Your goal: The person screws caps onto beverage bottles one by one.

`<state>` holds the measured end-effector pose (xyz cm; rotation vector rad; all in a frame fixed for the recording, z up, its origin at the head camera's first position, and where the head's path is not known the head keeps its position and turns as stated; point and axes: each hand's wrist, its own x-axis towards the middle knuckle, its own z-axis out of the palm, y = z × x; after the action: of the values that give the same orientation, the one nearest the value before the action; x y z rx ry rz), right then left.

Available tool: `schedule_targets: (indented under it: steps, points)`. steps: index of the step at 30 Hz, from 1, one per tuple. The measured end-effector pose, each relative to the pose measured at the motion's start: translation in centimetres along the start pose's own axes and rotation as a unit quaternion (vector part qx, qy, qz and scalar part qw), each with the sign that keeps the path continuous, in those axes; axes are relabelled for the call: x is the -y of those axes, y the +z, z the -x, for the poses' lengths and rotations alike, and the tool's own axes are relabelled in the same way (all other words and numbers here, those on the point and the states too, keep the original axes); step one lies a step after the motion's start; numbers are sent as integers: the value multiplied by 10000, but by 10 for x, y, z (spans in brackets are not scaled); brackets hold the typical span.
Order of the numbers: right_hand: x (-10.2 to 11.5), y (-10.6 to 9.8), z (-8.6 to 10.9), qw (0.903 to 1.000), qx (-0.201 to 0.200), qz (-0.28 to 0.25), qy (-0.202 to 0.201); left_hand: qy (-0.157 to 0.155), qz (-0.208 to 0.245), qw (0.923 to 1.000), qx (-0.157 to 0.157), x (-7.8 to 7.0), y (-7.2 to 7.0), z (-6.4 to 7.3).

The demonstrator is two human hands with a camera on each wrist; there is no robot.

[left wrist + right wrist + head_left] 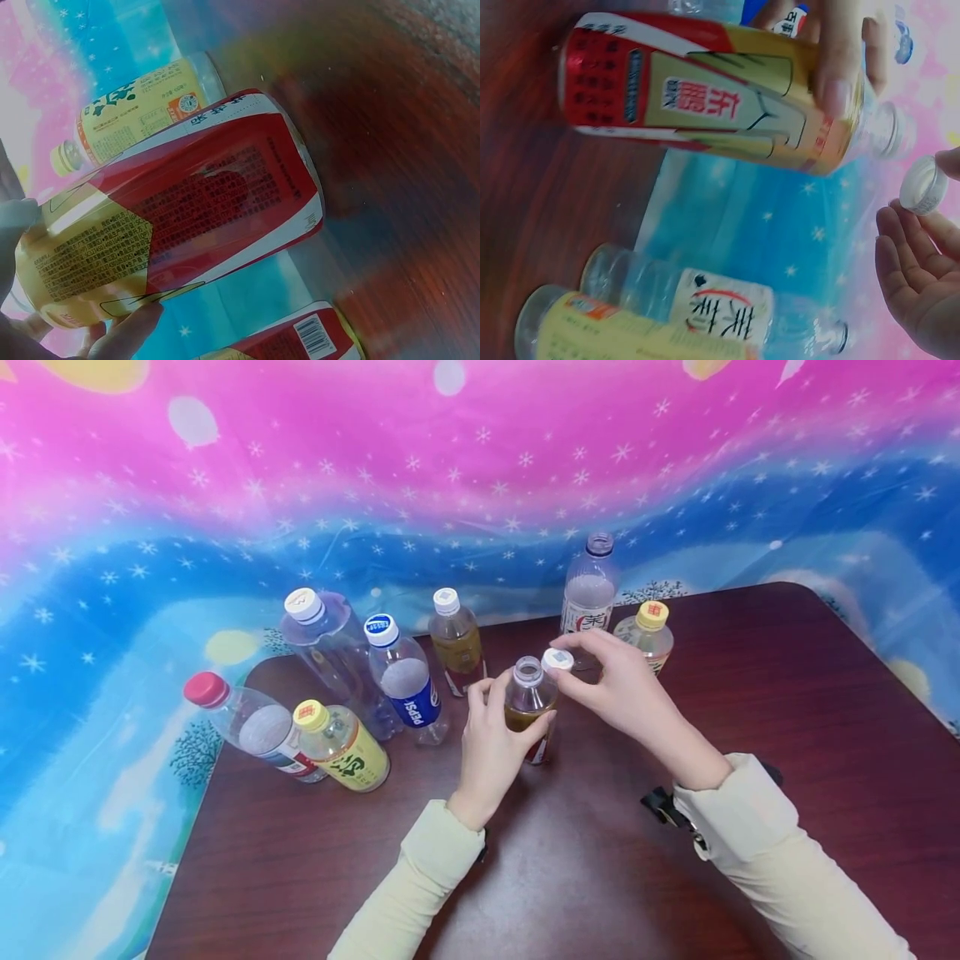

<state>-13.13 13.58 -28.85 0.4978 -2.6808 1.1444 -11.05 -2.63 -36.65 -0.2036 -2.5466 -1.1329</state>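
Note:
My left hand [491,739] grips an uncapped plastic bottle [697,90] with a red and gold label, around its upper part. The bottle stands upright on the table, its mouth bare in the head view. Just right of that mouth, my right hand [618,685] pinches a white bottle cap [923,185] between thumb and finger. In the right wrist view the cap is apart from the bottle neck, its hollow side showing. Behind my right hand stand an uncapped clear bottle [590,589] and a yellow-capped bottle [647,635], both partly hidden.
Left of my hands stand several capped bottles: a Pepsi bottle [408,685], a large clear bottle [330,643], a red-capped bottle [258,727], a yellow-labelled bottle [348,756] and a white-capped bottle [457,643]. The dark wooden table [810,693] meets a patterned cloth [480,468] at the back.

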Motion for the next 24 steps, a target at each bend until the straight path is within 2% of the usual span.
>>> schedule_targets:
  steps: [9, 18, 24]
  points:
    - [12, 10, -12, 9996, 262, -103, -68, -23, 51, 9999, 119, 1, 0, 0]
    - [11, 16, -15, 9990, 397, -200, -78, -44, 89, 9998, 189, 0, -1, 0]
    - [11, 18, -15, 9988, 438, -165, -131, 46, 11, 9999, 104, 1, 0, 0]
